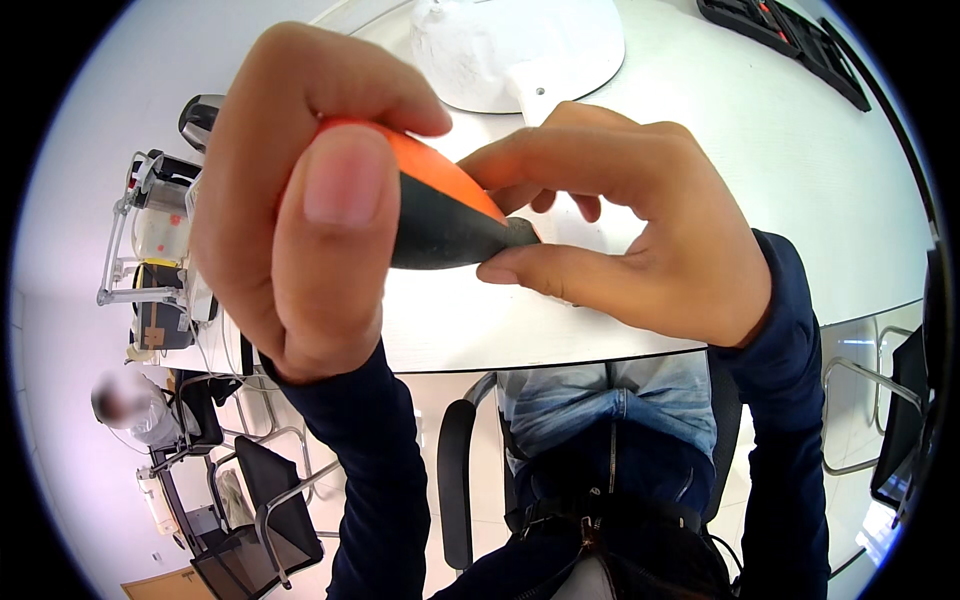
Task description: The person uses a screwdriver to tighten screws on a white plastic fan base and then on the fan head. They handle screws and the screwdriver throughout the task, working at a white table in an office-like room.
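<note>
Close in front of me, my left hand (320,250) is wrapped round an orange-and-black handle (445,225), its thumb pressed along the near end. The handle is rounded and tapers to a narrow dark tip on the right; its exact kind is hidden by the fingers. My right hand (665,235) has its thumb and forefinger closed about that narrow tip, the thumb below and the forefinger above and behind. Its other fingers curl loosely behind. Both hands are above the white table (480,325).
A white rounded base (570,60) stands at the table's far side. An open black tool case (770,30) lies at the far right. Equipment (160,230) stands at the left. Black chairs (265,500) and a seated person (150,410) are at the lower left.
</note>
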Action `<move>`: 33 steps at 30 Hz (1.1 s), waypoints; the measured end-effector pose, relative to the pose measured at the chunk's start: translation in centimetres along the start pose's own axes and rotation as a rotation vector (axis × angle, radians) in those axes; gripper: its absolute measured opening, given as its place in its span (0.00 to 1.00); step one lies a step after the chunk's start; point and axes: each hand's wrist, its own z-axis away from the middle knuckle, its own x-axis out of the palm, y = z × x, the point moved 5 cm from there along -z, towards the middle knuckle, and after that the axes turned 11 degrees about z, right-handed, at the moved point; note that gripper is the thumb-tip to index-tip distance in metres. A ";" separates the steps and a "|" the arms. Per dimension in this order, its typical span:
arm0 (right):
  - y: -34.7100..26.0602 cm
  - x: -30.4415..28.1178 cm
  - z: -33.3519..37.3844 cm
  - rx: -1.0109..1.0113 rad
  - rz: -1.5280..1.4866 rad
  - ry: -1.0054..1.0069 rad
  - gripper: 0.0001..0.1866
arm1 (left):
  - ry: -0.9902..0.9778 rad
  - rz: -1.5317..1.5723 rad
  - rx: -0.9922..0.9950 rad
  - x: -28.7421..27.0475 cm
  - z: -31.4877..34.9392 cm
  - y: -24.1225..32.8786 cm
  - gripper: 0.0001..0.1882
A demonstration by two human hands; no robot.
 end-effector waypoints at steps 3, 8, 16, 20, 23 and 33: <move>-0.3 -0.4 -0.1 0.000 0.109 0.044 0.17 | 0.060 -0.126 0.066 0.2 -0.3 -0.1 0.23; -0.7 -0.9 0.5 -0.009 0.302 0.121 0.22 | 0.196 -0.508 0.070 0.9 -0.1 1.5 0.20; -0.3 -1.1 0.3 -0.063 0.094 -0.003 0.22 | -0.004 -0.274 0.001 -0.1 -1.4 0.0 0.25; -0.6 -0.5 0.2 0.024 0.223 0.037 0.19 | -0.074 -0.341 -0.014 0.3 -1.5 0.6 0.23; -1.1 0.1 0.3 0.046 0.281 0.112 0.19 | 0.001 -0.463 0.050 0.6 -1.0 2.1 0.17; -0.3 -1.0 0.1 0.034 0.004 -0.061 0.18 | -0.151 -0.117 0.057 0.6 -1.3 0.8 0.21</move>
